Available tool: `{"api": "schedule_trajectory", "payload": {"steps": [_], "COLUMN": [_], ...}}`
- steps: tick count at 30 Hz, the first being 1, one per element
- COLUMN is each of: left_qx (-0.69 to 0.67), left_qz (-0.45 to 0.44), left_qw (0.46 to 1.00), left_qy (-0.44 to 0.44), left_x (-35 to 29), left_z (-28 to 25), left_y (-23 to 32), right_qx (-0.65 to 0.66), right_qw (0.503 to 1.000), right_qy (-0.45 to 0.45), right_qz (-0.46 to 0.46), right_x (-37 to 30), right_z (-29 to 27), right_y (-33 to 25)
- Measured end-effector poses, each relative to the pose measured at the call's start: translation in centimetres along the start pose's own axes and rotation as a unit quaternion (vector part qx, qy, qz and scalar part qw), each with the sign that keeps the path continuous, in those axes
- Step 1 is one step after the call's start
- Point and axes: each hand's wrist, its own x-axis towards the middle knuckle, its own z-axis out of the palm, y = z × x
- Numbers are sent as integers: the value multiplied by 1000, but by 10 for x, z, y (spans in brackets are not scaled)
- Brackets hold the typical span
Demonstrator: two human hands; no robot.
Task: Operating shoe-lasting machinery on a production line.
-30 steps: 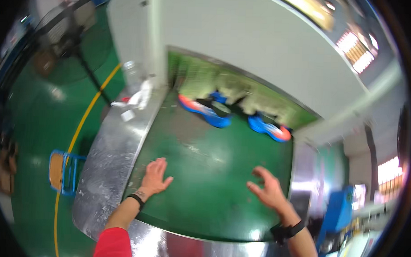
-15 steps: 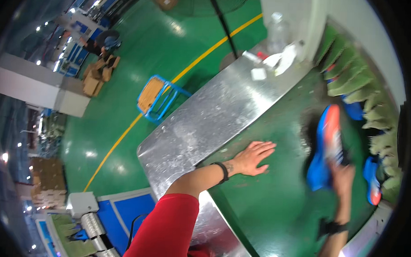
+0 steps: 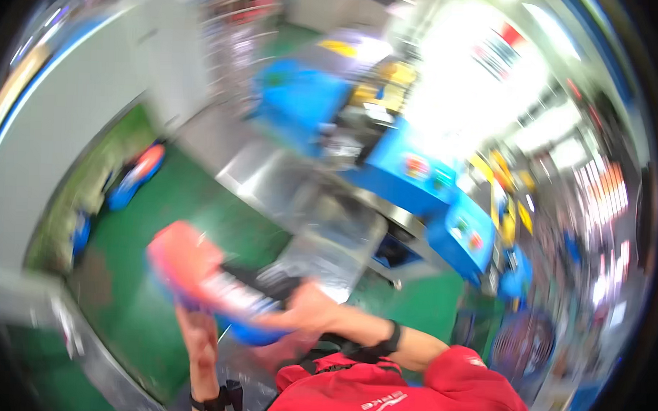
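Observation:
The picture is heavily motion-blurred. An orange-pink and blue sports shoe (image 3: 210, 281) is held up in front of me over the green conveyor belt (image 3: 169, 222). My left hand (image 3: 198, 331) grips it from below, its forearm rising from the lower edge with a black wristband. My right hand (image 3: 303, 310) holds its near side, the arm coming in from a red sleeve on the right. Another orange and blue shoe (image 3: 138, 173) lies farther along the belt, and a blue one (image 3: 82, 229) rests near the belt's left end.
A shiny metal table edge (image 3: 321, 227) borders the belt. Blue machines (image 3: 417, 179) with coloured buttons stand beyond it on the right. A grey-white housing (image 3: 64, 124) covers the belt's far left. Green floor (image 3: 420, 303) shows below the machines.
The view has swung to the right toward the blue machines. My left hand has left the belt, and both hands now hold the shoe lifted off it.

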Motion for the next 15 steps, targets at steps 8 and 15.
{"api": "schedule_trajectory", "payload": {"steps": [8,15], "left_qx": [157,62], "left_qz": [-119,-243], "left_qw": [980,932], "left_qy": [-6,-262], "left_x": [-10,-65], "left_z": [216,436], "left_y": [-36,-179], "right_qx": [214,407], "right_qw": [950,830], "right_qy": [34,380], "right_qz": [-225,-16], "right_x": [-113,-342], "right_z": [-127,-303], "right_y": [62,181]}}
